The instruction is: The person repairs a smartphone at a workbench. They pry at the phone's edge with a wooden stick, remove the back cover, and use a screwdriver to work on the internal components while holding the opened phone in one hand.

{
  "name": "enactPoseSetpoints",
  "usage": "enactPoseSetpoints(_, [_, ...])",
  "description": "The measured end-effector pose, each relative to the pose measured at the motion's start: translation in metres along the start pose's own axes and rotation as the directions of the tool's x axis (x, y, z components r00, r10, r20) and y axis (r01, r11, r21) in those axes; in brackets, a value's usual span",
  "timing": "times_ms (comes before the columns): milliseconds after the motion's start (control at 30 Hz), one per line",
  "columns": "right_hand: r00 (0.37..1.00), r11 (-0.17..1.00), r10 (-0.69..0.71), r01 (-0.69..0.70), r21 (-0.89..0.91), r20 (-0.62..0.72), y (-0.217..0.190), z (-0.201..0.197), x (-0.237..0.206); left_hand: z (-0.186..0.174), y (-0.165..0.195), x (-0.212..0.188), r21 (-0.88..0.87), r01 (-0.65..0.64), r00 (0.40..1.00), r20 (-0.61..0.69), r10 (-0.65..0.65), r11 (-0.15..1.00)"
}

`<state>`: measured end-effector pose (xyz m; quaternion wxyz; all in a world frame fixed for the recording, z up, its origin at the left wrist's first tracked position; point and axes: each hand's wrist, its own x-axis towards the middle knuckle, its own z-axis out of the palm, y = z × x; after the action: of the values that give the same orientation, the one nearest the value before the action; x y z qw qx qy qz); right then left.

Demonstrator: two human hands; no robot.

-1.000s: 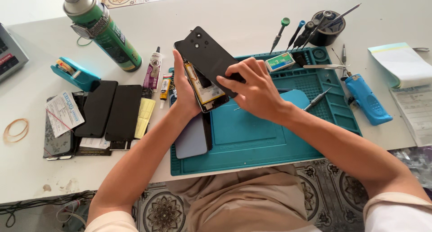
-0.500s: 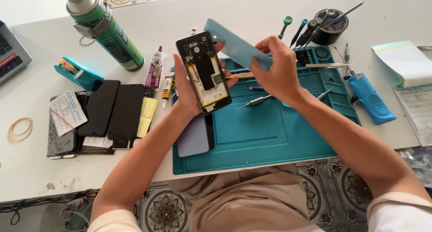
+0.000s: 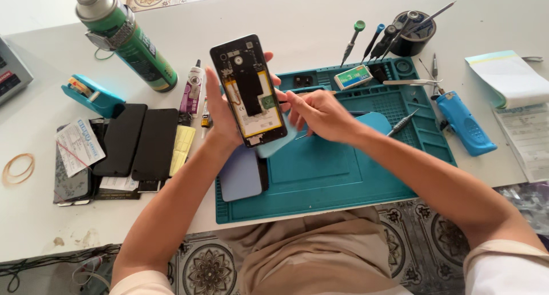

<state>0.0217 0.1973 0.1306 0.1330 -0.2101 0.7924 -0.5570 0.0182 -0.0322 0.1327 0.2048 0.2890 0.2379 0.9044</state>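
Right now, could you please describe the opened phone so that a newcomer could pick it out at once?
Find the teal work mat on the white table. Above its left end, the left hand holds the opened phone upright. Unlike the dark phones lying flat at the left, its back is off, showing yellow-edged insides.

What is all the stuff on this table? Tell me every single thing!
opened phone: 1, black with yellow inside, held up in the left hand
work mat: 1, teal, table middle
back cover: 1, light blue, behind the phone
phone case: 1, lilac, mat's left edge
spray can: 1, green, top left
glue tube: 1, purple and white, beside the can
dark phones: 2, black, left of the mat
rubber band: 1, tan, far left
tool cup: 1, black, top right
blue tool: 1, right of the mat
notepad: 1, white, far right
left hand: grips the phone
right hand: over the mat, beside the phone
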Motion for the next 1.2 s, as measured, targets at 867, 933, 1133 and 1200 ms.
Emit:
enactPoseSetpoints(867, [0.958, 0.622, -0.286, 0.171, -0.765, -0.018, -0.049, -0.086, -0.019, 0.009, -0.029, 0.009, 0.180, 0.097, 0.968, -0.245, -0.051, 0.979])
enactPoseSetpoints(933, [0.959, 0.647, -0.282, 0.194, -0.737, 0.004, -0.051, -0.086, -0.020, 0.008, -0.028, 0.009, 0.191, 0.027, 0.967, -0.255, 0.023, 0.981])
enactPoseSetpoints(1133, [0.975, 0.649, -0.122, 0.219, -0.729, 0.184, -0.054, -0.071, -0.023, 0.006, -0.027, 0.011, 0.229, -0.041, 0.885, -0.443, 0.142, 0.973])
enactPoseSetpoints(1200, [0.976, 0.624, -0.109, 0.213, -0.752, 0.186, -0.055, -0.063, -0.023, 0.005, -0.027, 0.012, 0.241, -0.032, 0.879, -0.455, 0.142, 0.970])
